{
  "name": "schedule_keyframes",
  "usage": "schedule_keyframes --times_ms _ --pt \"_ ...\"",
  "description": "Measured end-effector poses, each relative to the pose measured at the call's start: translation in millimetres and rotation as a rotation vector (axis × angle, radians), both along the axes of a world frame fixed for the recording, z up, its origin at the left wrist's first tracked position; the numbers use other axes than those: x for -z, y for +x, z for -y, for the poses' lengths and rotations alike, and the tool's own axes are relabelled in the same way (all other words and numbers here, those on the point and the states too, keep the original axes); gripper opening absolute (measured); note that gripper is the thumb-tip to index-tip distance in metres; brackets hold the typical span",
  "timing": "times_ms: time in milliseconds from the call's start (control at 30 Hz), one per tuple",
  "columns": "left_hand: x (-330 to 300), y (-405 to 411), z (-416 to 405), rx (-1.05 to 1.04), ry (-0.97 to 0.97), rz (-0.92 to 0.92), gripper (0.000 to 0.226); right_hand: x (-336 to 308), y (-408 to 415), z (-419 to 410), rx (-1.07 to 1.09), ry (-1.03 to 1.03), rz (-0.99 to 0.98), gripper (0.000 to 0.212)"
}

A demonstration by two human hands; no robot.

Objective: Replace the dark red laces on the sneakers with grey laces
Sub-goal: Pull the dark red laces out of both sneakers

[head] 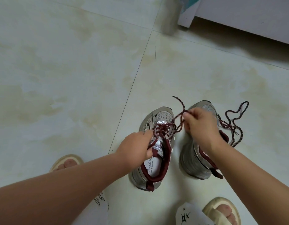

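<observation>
Most of my view is pale tiled floor, with the foot of a white cabinet in the upper right of the frame. Lower centre stand the two grey sneakers, side by side: the left sneaker partly laced, the right sneaker half hidden under my arm. My sandalled feet sit at the bottom edge.

My left hand grips the left sneaker at its tongue, holding it down. My right hand pinches a strand of the dark red lace and holds it raised above the eyelets. A second dark red lace lies in loose loops right of the right sneaker, one end apparently in it. I see no grey laces anywhere.

My worry: pulling sideways could snag the crossed rows and cinch them tighter, or tip the sneaker if my left grip slackens. The loose loops nearby could tangle with the freed strand.
</observation>
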State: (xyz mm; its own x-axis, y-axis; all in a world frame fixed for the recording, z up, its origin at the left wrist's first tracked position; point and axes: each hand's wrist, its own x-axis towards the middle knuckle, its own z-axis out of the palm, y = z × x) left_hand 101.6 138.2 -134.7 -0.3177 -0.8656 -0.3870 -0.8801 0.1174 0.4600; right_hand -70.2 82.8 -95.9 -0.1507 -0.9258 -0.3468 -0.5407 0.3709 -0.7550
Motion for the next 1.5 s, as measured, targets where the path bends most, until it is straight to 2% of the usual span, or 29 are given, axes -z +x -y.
schedule_keyframes --times_ms 100,167,233,267,400,633,700,767,800,867,933,1000,1100,1200,1300,1500 --pt "0.0 -0.2 0.2 -0.004 0.000 0.001 0.020 -2.4 -5.0 1.6 0.133 -0.056 0.108 0.019" --pt "-0.3 -0.2 0.3 -0.004 -0.003 0.002 0.020 3.1 -1.7 -8.3 0.020 0.129 0.142 0.020" --pt "0.1 -0.5 0.3 -0.005 -0.007 0.002 0.022 10.7 2.7 -20.3 -0.165 0.336 0.050 0.025" --pt "0.2 -0.6 0.5 -0.006 -0.008 0.002 0.023 13.9 4.7 -23.5 -0.202 0.361 0.018 0.023" --pt "-0.7 -0.1 0.3 -0.028 0.002 -0.008 0.020 13.5 7.4 -20.2 -0.122 0.194 0.022 0.022" --pt "-1.3 -0.1 1.0 -0.053 0.008 -0.015 0.024 -24.6 -5.1 9.4 0.409 -0.031 0.444 0.026" --pt "-1.5 0.0 1.2 -0.052 0.012 -0.014 0.023 -31.9 -13.4 19.4 0.434 -0.073 0.373 0.021" --pt "-1.7 -0.5 1.6 -0.044 0.009 -0.007 0.022 -32.4 -19.2 26.7 0.275 -0.037 0.096 0.012" --pt "-1.7 -0.6 1.8 -0.044 0.007 -0.003 0.023 -30.5 -19.3 27.8 0.147 0.013 -0.090 0.014" --pt "-2.2 -0.9 2.0 -0.048 0.002 0.002 0.026 -22.7 -14.9 22.9 -0.101 0.082 -0.452 0.032" --pt "-2.4 -1.2 1.9 -0.053 -0.012 -0.003 0.033 -11.7 -3.4 12.2 -0.293 -0.038 -0.708 0.040" --pt "-1.5 -1.3 1.9 -0.061 -0.025 -0.017 0.037 -0.6 10.7 2.7 -0.501 -0.242 -0.727 0.029" --pt "0.2 -2.1 2.2 -0.067 -0.026 -0.010 0.037 10.7 29.9 -3.8 -0.808 -0.392 -0.680 0.008" --pt "1.3 -2.6 2.7 -0.088 -0.023 -0.012 0.040 9.0 48.3 0.3 -1.039 -0.353 -0.825 0.027" --pt "1.8 -2.8 1.7 -0.119 -0.019 0.009 0.042 1.3 61.0 -1.1 -1.250 -0.292 -0.960 0.014" --pt "4.5 -1.1 1.6 -0.146 -0.010 0.084 0.031 6.4 59.6 2.4 -1.291 -0.181 -0.991 0.019"
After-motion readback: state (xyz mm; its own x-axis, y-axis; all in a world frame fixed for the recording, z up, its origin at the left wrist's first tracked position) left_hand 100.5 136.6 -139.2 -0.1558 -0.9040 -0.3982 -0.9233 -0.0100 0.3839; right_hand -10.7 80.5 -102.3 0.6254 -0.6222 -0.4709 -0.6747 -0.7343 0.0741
